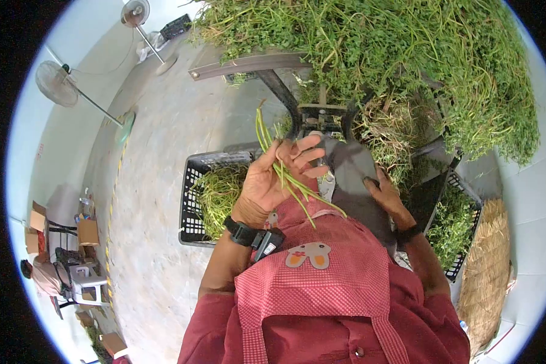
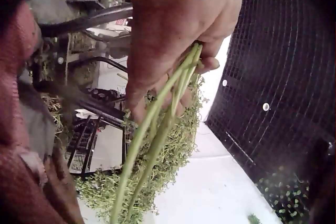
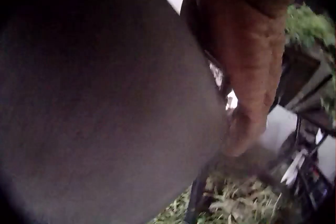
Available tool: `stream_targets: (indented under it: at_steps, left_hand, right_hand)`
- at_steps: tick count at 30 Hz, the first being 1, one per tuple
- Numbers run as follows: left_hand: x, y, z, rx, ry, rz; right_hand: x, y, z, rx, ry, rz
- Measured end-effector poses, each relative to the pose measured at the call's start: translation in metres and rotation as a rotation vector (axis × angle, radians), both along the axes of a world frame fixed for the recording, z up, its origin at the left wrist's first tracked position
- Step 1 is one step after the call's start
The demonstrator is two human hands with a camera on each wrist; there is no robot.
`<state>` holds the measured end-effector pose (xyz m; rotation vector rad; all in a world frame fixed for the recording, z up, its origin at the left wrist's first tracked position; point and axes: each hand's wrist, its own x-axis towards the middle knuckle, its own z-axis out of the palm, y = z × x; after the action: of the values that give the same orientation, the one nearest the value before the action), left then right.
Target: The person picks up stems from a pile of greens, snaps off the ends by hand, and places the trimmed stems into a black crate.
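Note:
A few thin green stems (image 1: 306, 193) lie across my left hand (image 1: 262, 187), pinched near the thumb while the other fingers spread loosely. In the left wrist view the cut lengths of the stems (image 2: 140, 142) run down from under the palm, and no leaves show on them. My right hand (image 1: 384, 195) rests at the side of the dark-trousered knee (image 1: 355, 173). The right wrist view is mostly filled by dark cloth (image 3: 105, 98), with the hand (image 3: 252, 77) beside it and nothing seen in its grasp. Part of its fingers is hidden there.
A big heap of leafy green stalks (image 1: 376, 48) covers the table ahead, above a dark metal frame (image 1: 279, 94). Black crates of greens stand to the left (image 1: 190, 203) and right (image 1: 474, 203). Dry stalks (image 1: 389, 130) hang below the heap. A straw bundle (image 1: 485, 258) lies right.

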<state>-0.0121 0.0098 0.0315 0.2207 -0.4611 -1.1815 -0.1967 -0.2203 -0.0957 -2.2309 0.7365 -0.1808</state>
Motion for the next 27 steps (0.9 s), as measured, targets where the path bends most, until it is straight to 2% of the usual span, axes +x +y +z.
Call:
stream_targets:
  at_steps: [1, 2, 4, 5, 7, 8, 10, 12, 14, 18, 27]
  left_hand:
    - [-0.001, -0.001, 0.003, -0.006, 0.0, 0.006]
    - [-0.004, -0.002, 0.007, 0.014, 0.021, 0.02]
    - [-0.009, -0.005, 0.009, 0.038, 0.042, 0.023]
    - [-0.01, -0.006, 0.009, 0.051, 0.041, 0.01]
    - [-0.012, -0.009, 0.007, 0.061, 0.037, -0.002]
    - [-0.014, -0.01, 0.005, 0.063, 0.014, -0.022]
    - [-0.016, -0.011, 0.004, 0.064, -0.008, -0.043]
    - [-0.019, -0.011, 0.005, 0.078, -0.042, -0.021]
    - [-0.02, -0.012, 0.006, 0.102, -0.02, -0.02]
    - [-0.02, -0.014, -0.003, 0.138, -0.068, -0.002]
    - [-0.025, -0.017, -0.005, 0.163, -0.19, 0.02]
  right_hand:
    - [0.002, 0.002, 0.002, -0.267, -0.137, 0.053]
    - [0.004, 0.001, 0.005, -0.269, -0.135, 0.054]
    - [0.02, 0.032, 0.076, 0.157, -0.376, 0.126]
    - [0.027, 0.055, 0.107, 0.279, -0.536, 0.12]
    - [0.034, 0.077, 0.15, 0.148, -0.514, 0.303]
    - [0.038, 0.085, 0.157, 0.145, -0.516, 0.303]
    - [0.045, 0.096, 0.163, 0.014, -0.518, 0.413]
    - [0.05, 0.102, 0.161, -0.053, -0.564, 0.419]
    - [0.048, 0.108, 0.172, 0.07, -0.403, 0.349]
    - [0.049, 0.107, 0.166, 0.016, -0.422, 0.336]
    - [0.05, 0.102, 0.147, 0.15, -0.336, 0.308]
